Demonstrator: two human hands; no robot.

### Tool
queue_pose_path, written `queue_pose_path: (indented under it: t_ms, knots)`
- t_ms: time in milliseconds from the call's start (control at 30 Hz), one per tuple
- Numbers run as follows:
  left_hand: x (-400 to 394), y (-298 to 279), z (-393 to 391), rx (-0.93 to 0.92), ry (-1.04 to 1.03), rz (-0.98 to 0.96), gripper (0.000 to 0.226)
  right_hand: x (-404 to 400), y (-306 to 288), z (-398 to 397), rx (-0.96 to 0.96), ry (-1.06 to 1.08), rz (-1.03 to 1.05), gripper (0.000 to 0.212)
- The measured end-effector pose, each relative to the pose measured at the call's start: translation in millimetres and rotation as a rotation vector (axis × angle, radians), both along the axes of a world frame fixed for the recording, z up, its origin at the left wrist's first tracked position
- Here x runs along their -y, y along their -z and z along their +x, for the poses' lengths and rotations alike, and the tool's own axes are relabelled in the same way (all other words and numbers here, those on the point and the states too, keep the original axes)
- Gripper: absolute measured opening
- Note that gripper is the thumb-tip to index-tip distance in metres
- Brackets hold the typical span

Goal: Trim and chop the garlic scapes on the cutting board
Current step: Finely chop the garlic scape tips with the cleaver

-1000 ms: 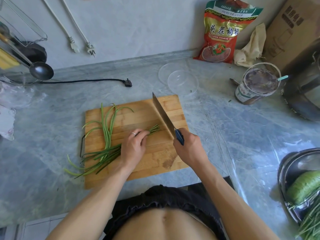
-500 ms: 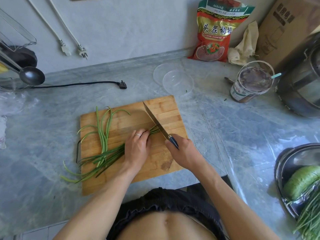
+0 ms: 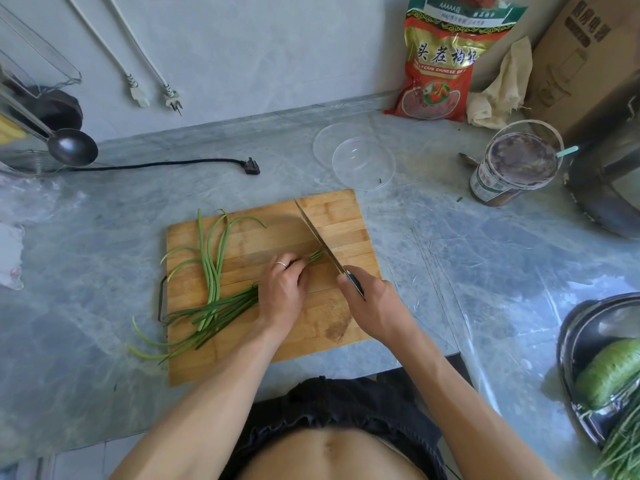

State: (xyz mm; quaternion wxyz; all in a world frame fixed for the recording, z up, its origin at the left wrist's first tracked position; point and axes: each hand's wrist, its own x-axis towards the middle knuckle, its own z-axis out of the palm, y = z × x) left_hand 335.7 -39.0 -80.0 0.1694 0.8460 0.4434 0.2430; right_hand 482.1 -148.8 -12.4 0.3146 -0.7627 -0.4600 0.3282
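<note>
a wooden cutting board (image 3: 329, 216) lies on the grey marbled bench (image 3: 467, 258), directly in front of the person. on it rests a bundle of garlic scapes (image 3: 221, 306), running from the board's near-left corner up toward its middle; the thin curling tips hang over the left edge onto the bench. a second, smaller group of scapes (image 3: 212, 258) lies upright across the first, its tops curling to the right.

the left hand (image 3: 282, 289) presses down on the bundle near the board's middle, its fingers (image 3: 294, 266) curled over the stems and holding them flat; a ring shows on one finger. just past the fingertips the short cut ends of the scapes poke out toward the blade.

the right hand (image 3: 375, 306) is wrapped tight around the dark handle of a knife (image 3: 317, 233), fingers closed on it. the blade slants away toward the far edge of the board, its edge meeting the scape ends just beside the left fingertips.

beyond the board sit two clear plastic lids (image 3: 363, 164), a jar (image 3: 512, 168), and a red bag (image 3: 443, 64) leaning on the wall. at the right edge a metal bowl (image 3: 581, 327) holds more greens.
</note>
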Motion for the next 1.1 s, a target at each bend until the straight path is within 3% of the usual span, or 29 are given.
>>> queue_pose_path:
  t_ms: [67,267,633,1100]
  knots:
    - [-0.1,-0.3,0.6,-0.002,-0.004,-0.001,0.014,0.2,-2.6,-1.6,-0.010,-0.025,0.008,0.021]
    - [-5.1,2.3,-2.0,-0.028,0.016,-0.022,0.017,-2.0,-14.0,-9.7,-0.027,-0.030,0.022,0.039]
    - [-13.3,11.1,-5.0,-0.046,0.041,-0.113,0.036,-1.0,-19.7,-30.4,-0.007,0.007,-0.036,0.038]
    - [-7.7,9.8,-2.7,-0.022,0.012,-0.036,0.027,2.0,-15.3,-21.1,0.052,-0.035,-0.021,0.038]
